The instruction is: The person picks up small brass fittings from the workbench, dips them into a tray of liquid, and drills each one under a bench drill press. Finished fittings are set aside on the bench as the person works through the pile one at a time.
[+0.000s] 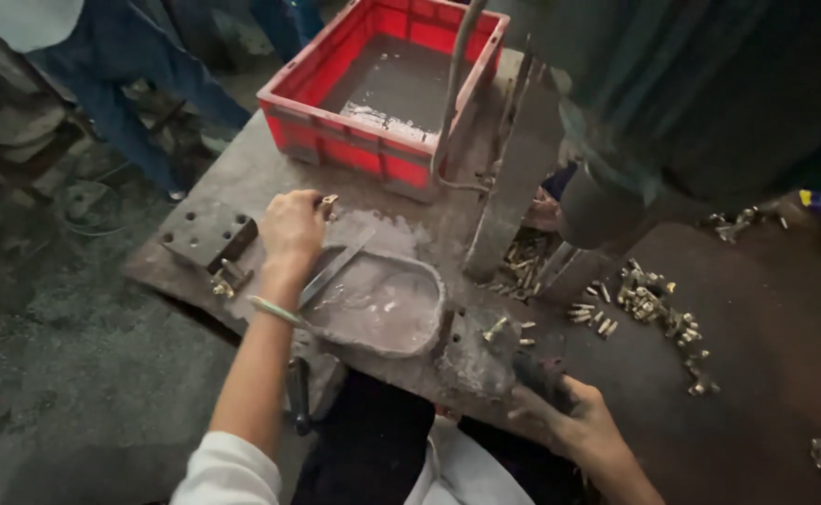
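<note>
R hand (586, 423) grip closed on dark handle (541, 376); L hand (290, 227) pinching brass fitting (328, 201)

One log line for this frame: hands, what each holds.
left hand: pinches small brass part | right hand: grips dark handle | beside: grey tray

Crate (335, 140) at the far edge of the table (270, 178), behind the oval tray (382, 309). Left hand (290, 229) just left of the tray, small fitting (328, 200) in its fingers (315, 208). Drilled block (206, 234) left of that hand. Machine column (523, 159) right of the crate. Loose fittings (653, 304) scattered right of the column. Right hand (579, 421) at the near edge, on a handle (539, 374).
</note>
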